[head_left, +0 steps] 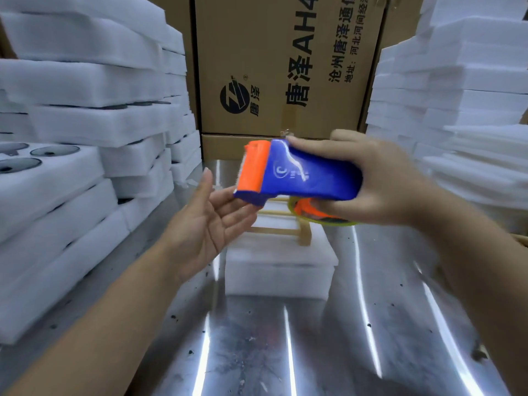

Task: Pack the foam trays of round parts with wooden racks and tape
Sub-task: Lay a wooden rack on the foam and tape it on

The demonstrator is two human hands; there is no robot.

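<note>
Surface: shiny steel table [285, 352]. White foam tray pack [280, 275] carries wooden rack [274, 230]. Behind pack, brown cardboard box [257, 52]; white foam stacks [85, 121] either side. Above pack, right hand [380, 178] grips blue-and-orange tape dispenser [300, 175], hiding rack's far end; left hand [211, 221] open, possibly touching it.

Bare left hand [210, 224], bare right hand [383, 178], both forearms [114, 310] bare

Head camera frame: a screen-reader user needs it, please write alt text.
The right hand grips a blue and orange tape dispenser above a steel table, its front end at the fingers of the open left hand. Below sits a foam tray topped by a wooden rack; foam stacks flank a cardboard box.
</note>
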